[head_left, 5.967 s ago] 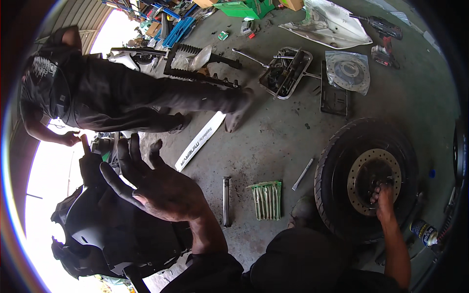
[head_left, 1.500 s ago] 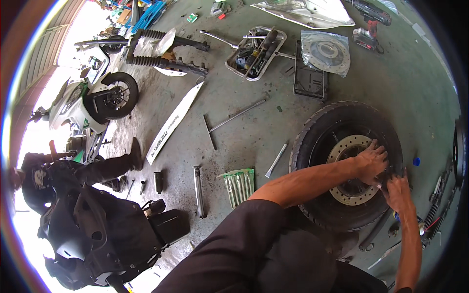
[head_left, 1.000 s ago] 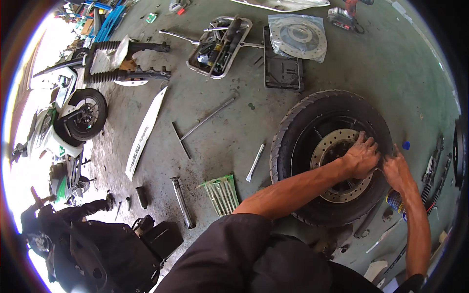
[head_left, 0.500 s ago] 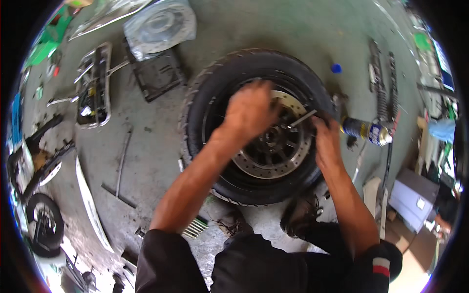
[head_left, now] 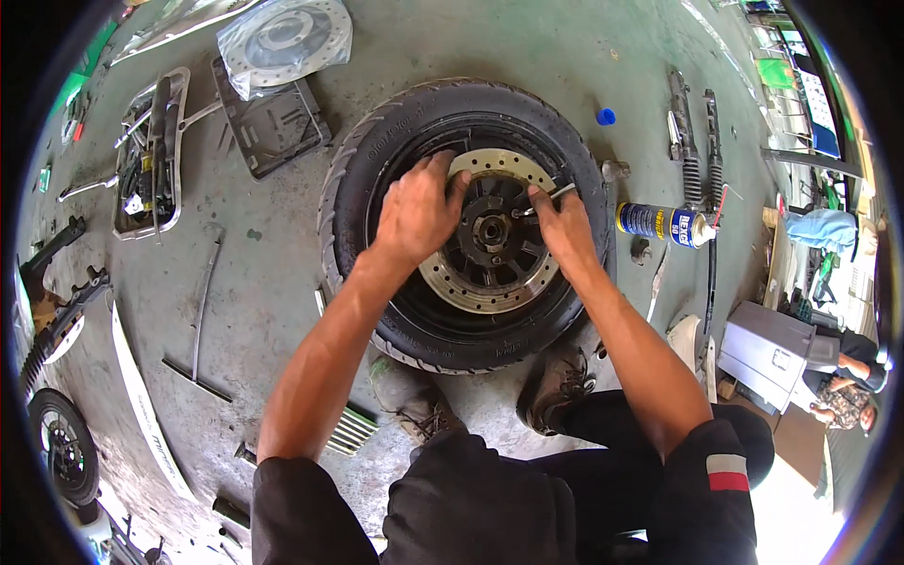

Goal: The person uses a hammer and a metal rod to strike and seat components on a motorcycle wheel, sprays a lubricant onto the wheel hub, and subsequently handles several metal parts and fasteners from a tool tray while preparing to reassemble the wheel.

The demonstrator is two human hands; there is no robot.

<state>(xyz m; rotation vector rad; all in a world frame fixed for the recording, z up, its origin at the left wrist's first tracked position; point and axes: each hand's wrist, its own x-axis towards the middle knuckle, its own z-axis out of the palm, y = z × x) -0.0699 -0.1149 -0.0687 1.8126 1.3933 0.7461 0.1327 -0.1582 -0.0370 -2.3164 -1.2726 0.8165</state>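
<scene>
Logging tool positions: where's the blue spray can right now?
In the head view, the blue and yellow spray can lies on its side on the concrete floor, just right of the black-tyred wheel and beyond the right hand.

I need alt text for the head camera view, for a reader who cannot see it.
Seen from above, a person's left hand presses on the brake disc of a motorcycle wheel lying flat on a concrete floor, while the right hand holds a thin metal tool at the disc. A blue spray can lies to the right.
</scene>
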